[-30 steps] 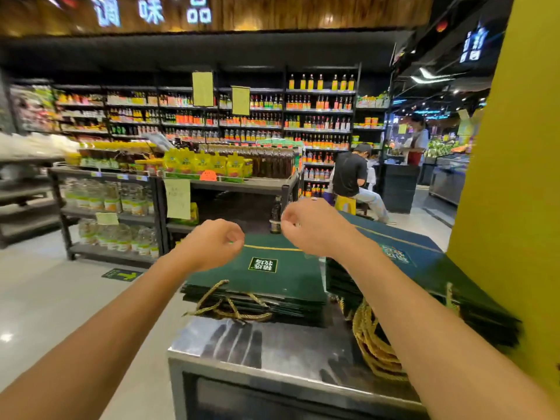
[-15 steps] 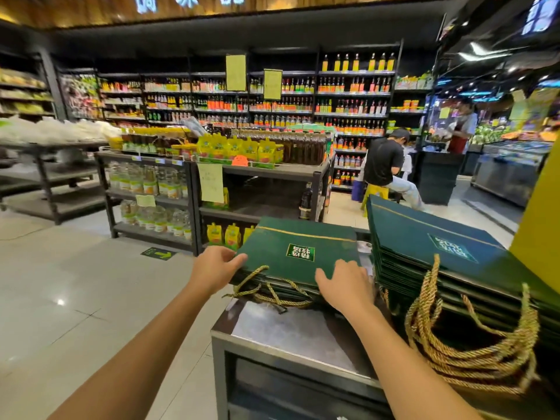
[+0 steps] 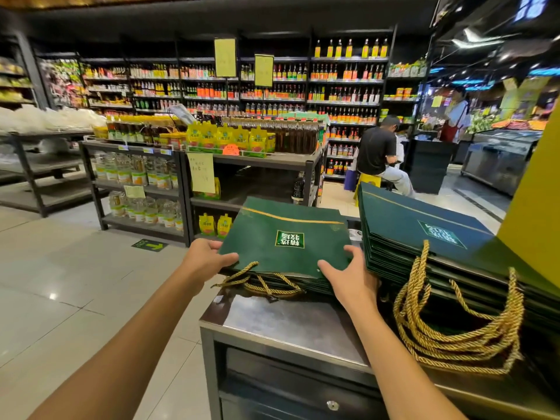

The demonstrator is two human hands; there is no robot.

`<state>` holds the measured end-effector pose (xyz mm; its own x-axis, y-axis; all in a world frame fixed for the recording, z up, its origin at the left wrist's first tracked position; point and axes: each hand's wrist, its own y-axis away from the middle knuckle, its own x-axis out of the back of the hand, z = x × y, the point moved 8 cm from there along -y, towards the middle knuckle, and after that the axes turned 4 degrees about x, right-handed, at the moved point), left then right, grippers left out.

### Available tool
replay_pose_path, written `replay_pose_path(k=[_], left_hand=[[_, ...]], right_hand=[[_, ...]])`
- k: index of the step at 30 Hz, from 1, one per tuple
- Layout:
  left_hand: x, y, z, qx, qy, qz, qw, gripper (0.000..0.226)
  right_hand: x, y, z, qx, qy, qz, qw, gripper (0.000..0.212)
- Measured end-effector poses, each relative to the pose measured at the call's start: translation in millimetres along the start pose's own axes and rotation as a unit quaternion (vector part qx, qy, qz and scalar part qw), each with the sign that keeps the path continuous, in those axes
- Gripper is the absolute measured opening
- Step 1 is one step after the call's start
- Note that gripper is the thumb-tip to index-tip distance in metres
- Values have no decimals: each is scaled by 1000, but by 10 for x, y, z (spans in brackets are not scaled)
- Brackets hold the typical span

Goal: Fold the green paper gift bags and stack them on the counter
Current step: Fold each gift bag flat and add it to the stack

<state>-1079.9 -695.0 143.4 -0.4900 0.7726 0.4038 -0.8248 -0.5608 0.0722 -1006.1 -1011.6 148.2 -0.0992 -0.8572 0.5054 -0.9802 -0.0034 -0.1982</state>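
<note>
Green folded bag point(image 3: 285, 237) lies flat atop a low stack on the steel tabletop point(image 3: 291, 322), long axis left-right, rope handles point(image 3: 266, 283) toward the wearer. At its near-left corner the left grip point(image 3: 209, 259) pinches it; the right grip point(image 3: 348, 274) clasps the near-right corner. Both are equally near. Just to the right sits a taller stack point(image 3: 409, 225). Likely next: square edges, release.

Both bare arms are reaching forward from the lower edge of the view, with the forearms converging slightly. The left hand point(image 3: 204, 262) is gripping the near left corner of the top green bag point(image 3: 272, 225), its thumb lying on top and its fingers wrapping the side edge. The right hand point(image 3: 348, 278) is gripping the near right corner, thumb on top, fingers curling round the edge.
</note>
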Motion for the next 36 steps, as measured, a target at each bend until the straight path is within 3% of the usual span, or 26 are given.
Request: replay_pose_path(k=[4, 7, 16, 21, 30, 36], left_hand=[[52, 232, 115, -51, 28, 30, 998, 13], [170, 400, 63, -65, 56, 58, 995, 24], [207, 1035, -174, -61, 154, 34, 986, 21], [25, 1189, -269, -32, 190, 10, 981, 30], [-91, 1286, -218, -25, 140, 5, 990, 70], [-202, 1344, -182, 5, 258, -48, 965, 87]], right_hand=[[119, 89, -53, 42, -64, 53, 996, 40], [152, 195, -92, 86, -77, 46, 992, 36], [252, 595, -18, 186, 95, -1, 978, 19], [257, 629, 59, 187, 121, -29, 974, 19], [307, 638, 49, 216, 105, 17, 970, 19], [332, 651, 88, 223, 106, 45, 968, 21]])
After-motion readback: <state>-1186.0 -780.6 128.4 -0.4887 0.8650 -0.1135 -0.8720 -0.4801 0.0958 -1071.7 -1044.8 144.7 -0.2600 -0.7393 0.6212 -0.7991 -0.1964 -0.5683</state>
